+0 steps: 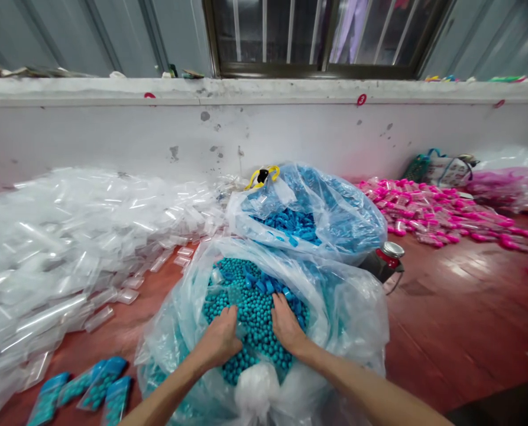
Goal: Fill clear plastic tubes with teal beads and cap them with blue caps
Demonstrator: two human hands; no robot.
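A large clear plastic bag (343, 307) in front of me is full of small teal balls (255, 331). Both my hands are inside its mouth. My left hand (219, 340) lies on the balls with its fingers curled down into them. My right hand (285, 325) rests on the balls beside it, fingers pushed in among the balls and a few blue pieces. What the fingers hold, if anything, is hidden by the balls. Behind this bag stands a second clear bag (334, 207) of blue plastic pieces.
A heap of empty clear packets (68, 236) covers the left of the red table. Filled teal packets (90, 387) lie at the near left. Pink filled packets (432, 210) spread at the right. A metal can with a red band (385, 260) lies beside the bags. A white wall and window stand behind.
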